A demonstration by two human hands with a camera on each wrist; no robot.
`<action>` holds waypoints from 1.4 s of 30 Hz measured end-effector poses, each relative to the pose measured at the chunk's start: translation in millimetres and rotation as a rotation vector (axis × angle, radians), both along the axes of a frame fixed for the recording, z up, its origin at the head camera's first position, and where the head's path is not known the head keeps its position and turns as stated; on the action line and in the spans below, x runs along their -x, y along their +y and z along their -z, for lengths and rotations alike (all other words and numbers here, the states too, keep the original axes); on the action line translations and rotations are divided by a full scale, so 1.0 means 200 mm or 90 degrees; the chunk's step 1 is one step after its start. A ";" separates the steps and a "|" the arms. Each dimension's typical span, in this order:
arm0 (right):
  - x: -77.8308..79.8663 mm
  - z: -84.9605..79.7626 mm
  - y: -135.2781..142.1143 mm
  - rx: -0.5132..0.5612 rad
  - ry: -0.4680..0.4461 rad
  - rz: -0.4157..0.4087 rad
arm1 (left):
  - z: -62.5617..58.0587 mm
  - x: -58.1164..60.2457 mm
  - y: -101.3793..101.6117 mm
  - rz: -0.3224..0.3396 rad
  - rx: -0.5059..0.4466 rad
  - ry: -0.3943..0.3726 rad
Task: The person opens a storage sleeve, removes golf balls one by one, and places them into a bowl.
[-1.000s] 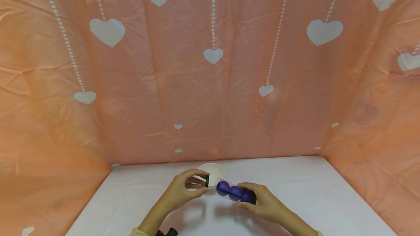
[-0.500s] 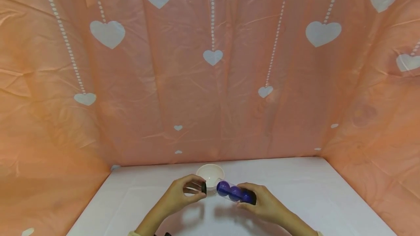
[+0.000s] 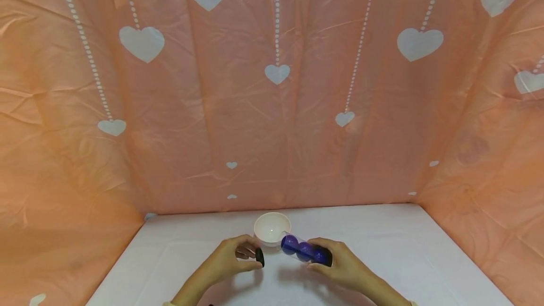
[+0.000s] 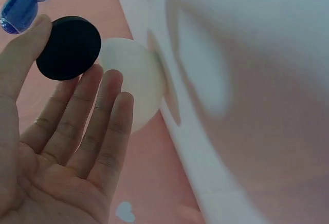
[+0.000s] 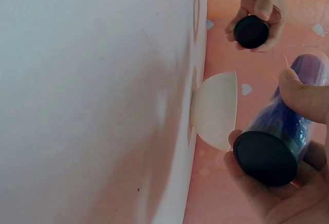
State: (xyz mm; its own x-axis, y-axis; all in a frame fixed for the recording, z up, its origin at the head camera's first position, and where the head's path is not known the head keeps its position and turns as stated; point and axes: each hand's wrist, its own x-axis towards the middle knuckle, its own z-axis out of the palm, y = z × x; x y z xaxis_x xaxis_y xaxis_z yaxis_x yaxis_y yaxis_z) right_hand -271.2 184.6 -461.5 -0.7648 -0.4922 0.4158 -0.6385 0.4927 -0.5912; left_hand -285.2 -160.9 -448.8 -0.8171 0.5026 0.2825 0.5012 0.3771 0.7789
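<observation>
My left hand (image 3: 231, 259) pinches a round black lid (image 4: 69, 48) between thumb and fingertips, above the table. In my right hand (image 3: 344, 263) is a clear tube (image 3: 304, 250) with purple-blue balls inside, gripped near its black-capped end (image 5: 266, 158). The tube lies tilted, its uncapped end pointing left and slightly up toward the lid. Lid and tube are apart. Behind the hands a white bowl (image 3: 272, 228) stands upright on the table; nothing shows inside it.
The white table (image 3: 382, 230) runs back to a peach curtain (image 3: 280, 145) with white hearts. More curtain hangs at the left and right sides. The bowl stands near the table's back edge.
My left hand has moved down and a little left with the lid, away from the tube's uncapped end. The right hand and tube have stayed nearly still. More of the bowl shows now.
</observation>
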 end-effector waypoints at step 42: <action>0.00 0.00 0.01 0.005 -0.020 0.000 | 0.10 0.04 -0.02 -0.059 0.140 0.033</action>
State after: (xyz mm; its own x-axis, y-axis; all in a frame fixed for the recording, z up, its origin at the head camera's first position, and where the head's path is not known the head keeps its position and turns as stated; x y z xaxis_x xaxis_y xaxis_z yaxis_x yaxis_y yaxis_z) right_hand -270.5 186.8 -461.9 -0.7776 -0.4882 0.3962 -0.6196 0.4881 -0.6146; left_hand -292.6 -164.0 -469.3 -0.8499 0.4801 0.2172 0.4937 0.5813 0.6467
